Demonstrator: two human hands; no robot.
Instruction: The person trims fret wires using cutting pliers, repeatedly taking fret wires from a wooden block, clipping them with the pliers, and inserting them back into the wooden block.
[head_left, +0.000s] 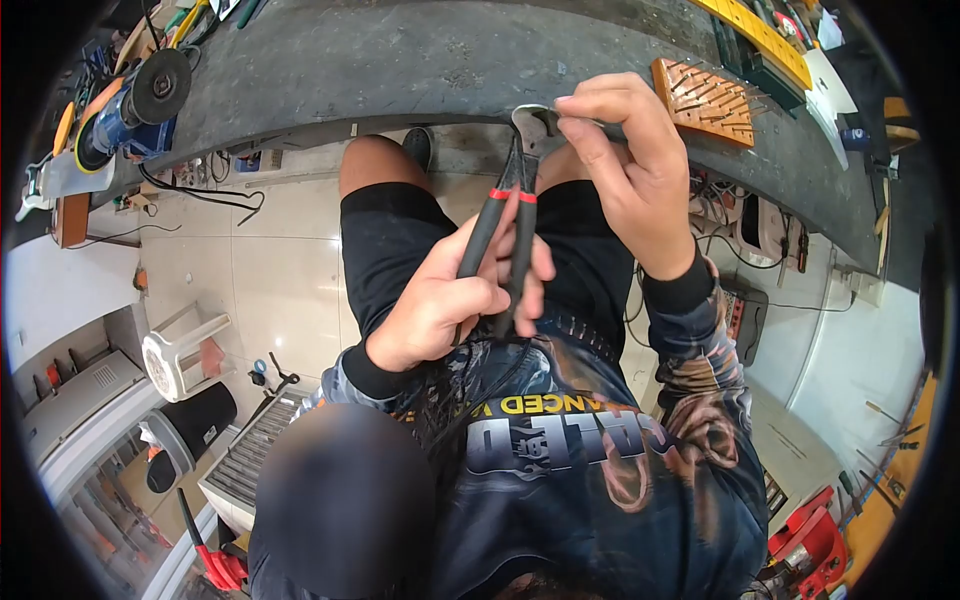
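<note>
My left hand [440, 298] is wrapped around the dark handles of a pair of end-cutting pincers [526, 185], above my lap. Red bands ring the handles below the metal head, and the rounded jaws point toward the bench. My right hand [635, 165] has its thumb and index finger pinched together right beside the jaws. Whatever sits between those fingertips is too small or hidden to make out.
The dark workbench [400, 70] runs across the top. An angle grinder [135, 110] lies at its left end. To the right stands a wooden block [708, 102] with several thin bits upright in it. A white stool [185, 355] is on the tiled floor.
</note>
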